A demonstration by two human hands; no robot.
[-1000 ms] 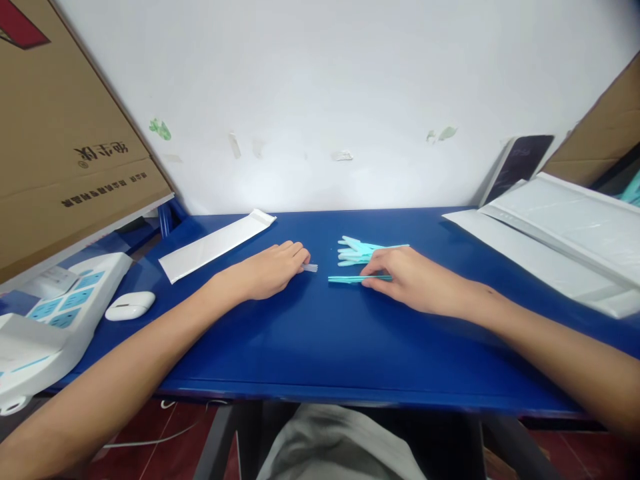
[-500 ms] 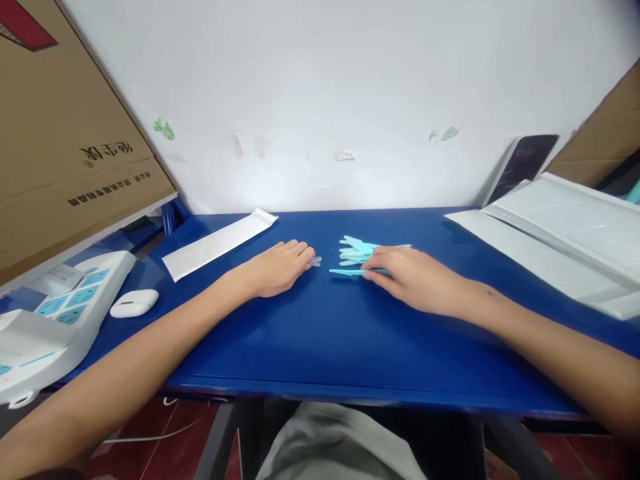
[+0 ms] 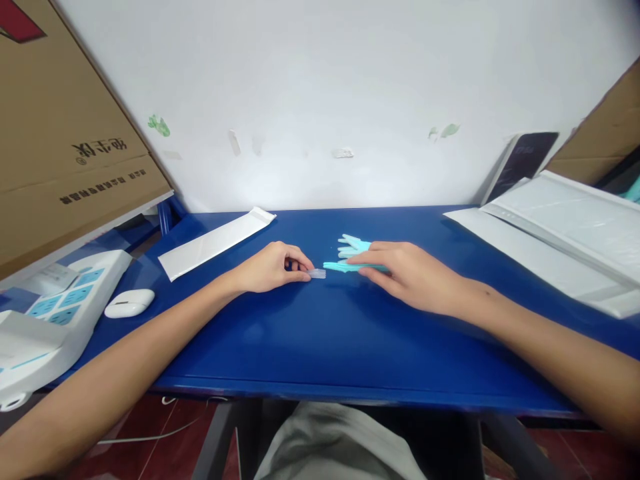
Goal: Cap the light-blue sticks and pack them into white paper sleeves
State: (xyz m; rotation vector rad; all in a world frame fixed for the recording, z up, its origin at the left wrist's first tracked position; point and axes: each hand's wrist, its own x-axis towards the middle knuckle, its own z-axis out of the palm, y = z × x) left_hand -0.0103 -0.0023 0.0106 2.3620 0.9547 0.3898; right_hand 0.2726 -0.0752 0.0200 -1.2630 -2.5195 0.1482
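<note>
Between the thumb and fingertips of my left hand (image 3: 273, 268) is a small clear plastic piece (image 3: 317, 273), held low over the blue table (image 3: 300, 333). My right hand (image 3: 410, 273) pinches a thin turquoise stick (image 3: 336, 267), whose tip points left at the clear piece, with a small gap between them. Several more turquoise sticks (image 3: 354, 247) lie fanned just behind, partly hidden under my right fingers.
A white sleeve (image 3: 215, 243) lies at the back left. Nearer on the left are a white oval case (image 3: 130, 303) and a power strip (image 3: 75, 313), below a cardboard box (image 3: 75, 107). Clear-fronted white packaging (image 3: 575, 233) lies right, beside a dark box (image 3: 523, 163).
My left hand has turned, and more of the clear piece now shows at its fingertips. The turquoise stick in my right hand has shifted slightly left and back, closer to the clear piece.
</note>
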